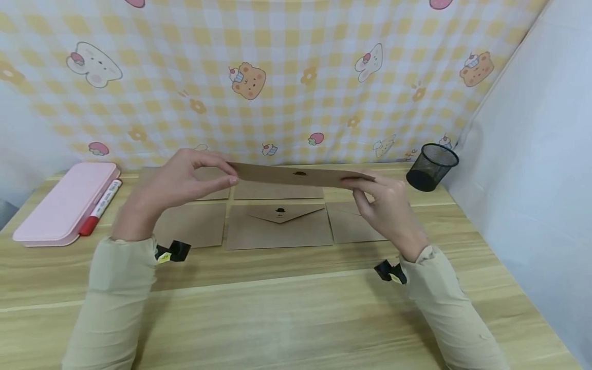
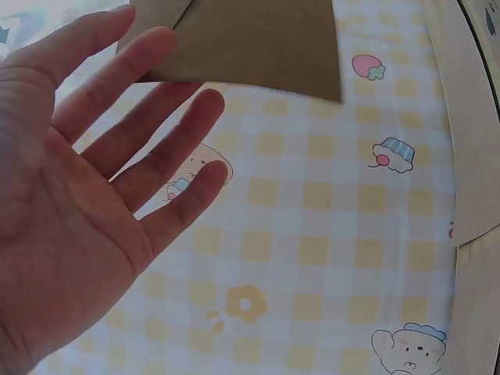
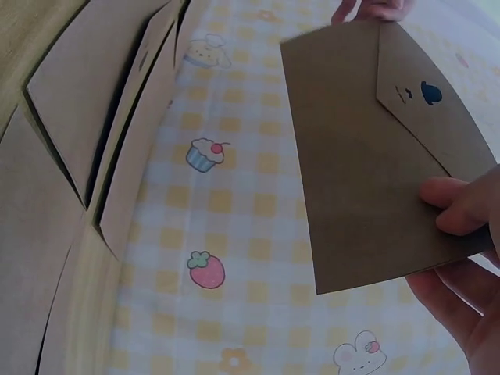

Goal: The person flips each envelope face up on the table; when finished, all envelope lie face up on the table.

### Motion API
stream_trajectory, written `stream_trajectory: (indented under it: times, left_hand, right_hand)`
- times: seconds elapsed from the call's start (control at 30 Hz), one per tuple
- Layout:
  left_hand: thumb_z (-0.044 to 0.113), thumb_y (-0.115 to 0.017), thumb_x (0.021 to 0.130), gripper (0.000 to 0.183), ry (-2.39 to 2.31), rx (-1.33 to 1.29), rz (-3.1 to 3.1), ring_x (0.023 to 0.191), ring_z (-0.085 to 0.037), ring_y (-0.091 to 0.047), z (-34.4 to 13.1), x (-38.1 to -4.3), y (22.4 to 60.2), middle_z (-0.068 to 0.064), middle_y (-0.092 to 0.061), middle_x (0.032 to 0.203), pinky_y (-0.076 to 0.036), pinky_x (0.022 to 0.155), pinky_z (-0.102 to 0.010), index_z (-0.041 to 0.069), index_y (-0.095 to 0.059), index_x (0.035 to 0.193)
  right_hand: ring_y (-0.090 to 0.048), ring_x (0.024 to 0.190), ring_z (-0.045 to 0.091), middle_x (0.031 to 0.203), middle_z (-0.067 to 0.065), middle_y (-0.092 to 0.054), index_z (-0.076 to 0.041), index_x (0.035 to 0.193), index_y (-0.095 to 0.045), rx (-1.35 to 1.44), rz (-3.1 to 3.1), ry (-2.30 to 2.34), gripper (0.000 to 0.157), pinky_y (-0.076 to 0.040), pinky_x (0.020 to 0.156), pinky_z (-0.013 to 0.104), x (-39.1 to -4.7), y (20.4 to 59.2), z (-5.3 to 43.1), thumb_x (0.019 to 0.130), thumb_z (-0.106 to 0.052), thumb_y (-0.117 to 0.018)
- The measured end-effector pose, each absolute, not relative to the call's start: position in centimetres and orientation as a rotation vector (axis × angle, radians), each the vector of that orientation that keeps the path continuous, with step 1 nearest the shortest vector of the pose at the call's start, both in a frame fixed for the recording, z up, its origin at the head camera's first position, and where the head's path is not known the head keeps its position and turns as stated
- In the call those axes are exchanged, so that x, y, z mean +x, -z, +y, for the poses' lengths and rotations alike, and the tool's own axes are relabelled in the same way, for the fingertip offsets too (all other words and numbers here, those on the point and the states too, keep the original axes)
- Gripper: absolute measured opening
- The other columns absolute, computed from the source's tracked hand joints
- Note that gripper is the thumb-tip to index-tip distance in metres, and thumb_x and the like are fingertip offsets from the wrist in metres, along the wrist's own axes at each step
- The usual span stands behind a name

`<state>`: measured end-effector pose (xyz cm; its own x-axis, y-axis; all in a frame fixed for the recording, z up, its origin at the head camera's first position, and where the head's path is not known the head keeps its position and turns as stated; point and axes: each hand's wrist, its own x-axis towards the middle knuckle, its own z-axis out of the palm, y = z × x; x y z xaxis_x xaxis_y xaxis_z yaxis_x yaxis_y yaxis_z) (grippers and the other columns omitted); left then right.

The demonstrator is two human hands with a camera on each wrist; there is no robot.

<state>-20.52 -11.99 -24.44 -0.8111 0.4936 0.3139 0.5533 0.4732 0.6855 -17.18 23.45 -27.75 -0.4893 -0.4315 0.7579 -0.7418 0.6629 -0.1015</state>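
A brown kraft envelope [image 1: 273, 174] is held up above the table, seen nearly edge-on in the head view. My left hand [image 1: 178, 180] pinches its left end between thumb and index finger, the other fingers spread in the left wrist view. At the opposite end, my right hand [image 1: 386, 208] grips the envelope with the thumb on one face and fingers on the other. The right wrist view shows its pointed flap [image 3: 426, 98] folded down, printed with a small dark hat. Beneath lie more brown envelopes in two rows, including a front middle one [image 1: 277, 236] and a front left one [image 1: 194, 226].
A pink case [image 1: 69, 200] lies at the left of the wooden table [image 1: 277, 318], with a red-capped marker [image 1: 100, 206] along its side. At the back right stands a black mesh pen cup [image 1: 432, 167]. A checked curtain [image 1: 296, 113] hangs behind the table.
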Motion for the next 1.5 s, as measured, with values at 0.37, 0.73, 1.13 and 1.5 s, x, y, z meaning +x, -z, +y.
stream_trajectory:
  times: [0.37, 0.73, 1.13, 1.5]
  left_hand:
    - [0.009, -0.07, 0.083, 0.022, 1.094, -1.025, -2.555, 0.101, -0.022, -0.055, -11.5, -21.1, 25.0, -0.004, -0.062, 0.104, -0.039, 0.092, -0.045, 0.004, -0.062, 0.103]
    - [-0.011, -0.062, 0.082, 0.017, 1.077, -1.006, -2.42, 0.086, -0.02, -0.06, -11.2, -21.2, 25.2, -0.007, -0.061, 0.09, -0.047, 0.078, -0.037, 0.001, -0.06, 0.095]
    - [-0.01, -0.063, 0.082, 0.017, 1.076, -0.994, -2.457, 0.08, -0.017, -0.054, -11.0, -21.3, 25.4, -0.008, -0.06, 0.093, -0.046, 0.074, -0.035, -0.001, -0.058, 0.096]
    - [-0.005, -0.067, 0.081, 0.019, 1.078, -0.973, -2.488, 0.079, -0.016, -0.05, -10.8, -21.2, 25.4, -0.008, -0.059, 0.095, -0.046, 0.074, -0.034, 0.0, -0.058, 0.097]
  right_hand:
    - [-0.035, 0.048, 0.008, 0.088, 0.01, -0.069, -0.002, 0.094, -0.073, 0.906, -2.211, -0.573, 0.023, -0.029, 0.04, 0.021, -17.1, 28.4, 23.4, 0.081, 0.007, -0.055]
    - [-0.041, 0.049, 0.005, 0.081, 0.007, -0.065, -0.004, 0.09, -0.072, 1.011, -2.159, -0.649, 0.025, -0.037, 0.042, 0.018, -17.4, 29.0, 22.8, 0.08, 0.009, -0.053]
    - [-0.056, 0.057, 0.008, 0.076, 0.007, -0.064, -0.002, 0.087, -0.072, 1.049, -2.181, -0.676, 0.023, -0.042, 0.047, 0.02, -17.5, 29.2, 22.7, 0.079, 0.008, -0.053]
    - [-0.057, 0.059, 0.009, 0.081, 0.009, -0.066, -0.002, 0.087, -0.072, 1.067, -2.235, -0.717, 0.022, -0.048, 0.048, 0.028, -17.4, 29.2, 22.4, 0.079, 0.007, -0.053]
